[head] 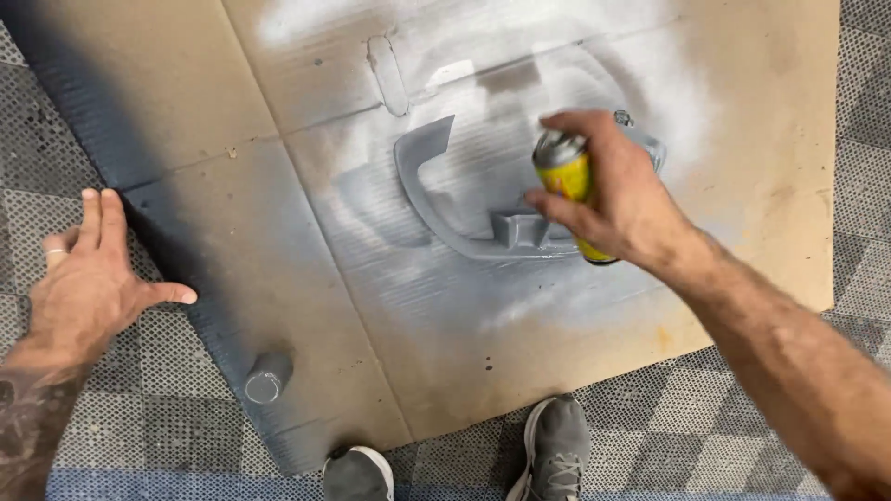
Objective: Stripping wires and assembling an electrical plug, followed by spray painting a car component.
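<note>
One grey-coated curved part [464,199] on cardboard [278,260] | right fingers [566,209] wrap yellow spray can [566,176] | left fingers [97,223] spread, empty

A flattened sheet of brown cardboard [278,241] covered most of the floor, marked with pale grey and white overspray toward its middle and a dark grey band along its left edge. Around the cardboard on the left, right and near sides lay grey perforated floor tiles [176,427] in a checkered pattern. Lighting was even overhead.
</note>
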